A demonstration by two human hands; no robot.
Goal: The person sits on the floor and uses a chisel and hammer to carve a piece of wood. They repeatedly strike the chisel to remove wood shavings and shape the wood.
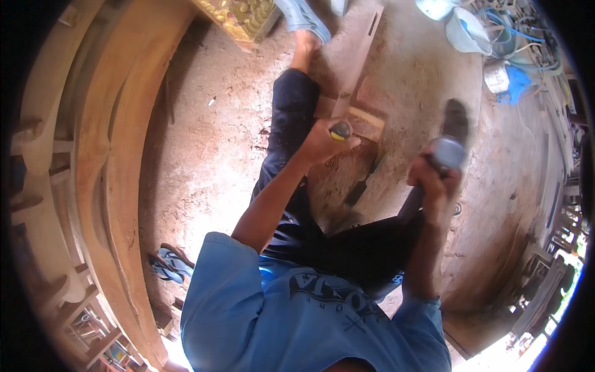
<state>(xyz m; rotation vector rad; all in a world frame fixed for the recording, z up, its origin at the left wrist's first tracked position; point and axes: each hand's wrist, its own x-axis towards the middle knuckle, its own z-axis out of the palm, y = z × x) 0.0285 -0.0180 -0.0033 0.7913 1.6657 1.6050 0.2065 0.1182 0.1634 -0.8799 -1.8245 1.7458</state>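
Brown timber is filling the left side, long curved beams (127,124) running beside the bare, dusty floor (198,149). Near them a pair of blue-and-white sandals (170,263) is lying. Next comes the person's blue shirt (226,297), its chest carrying dark lettering (362,302) in a bold arched band, with smaller letters and a crossed-line mark below. Toward the top, a gold ornamented panel (245,18) is standing near a grey-blue clog (308,22) on the outstretched foot.

At the middle, the left hand (328,141) is closing firmly around a black-and-yellow handle (340,130), whose rounded end is showing above the curled fingers; the hand is hiding the tool's lower part, so I cannot tell whether it is touching wood. Just beyond, the long board (352,59) is stretching away, pinkish brown and straight-edged, a narrow dark slot (375,22) showing near its far end. A paler wooden block (367,123) is lying just beside the hand.

Farther right, the right hand (436,180) is wrapping its fingers tightly around a mallet-like tool (449,153), grey and round-faced, blurring at its dark upper part. Beyond, a white bucket (466,31), a bright blue cloth (515,85) and tangled hoses (542,62) are crowding the upper right.
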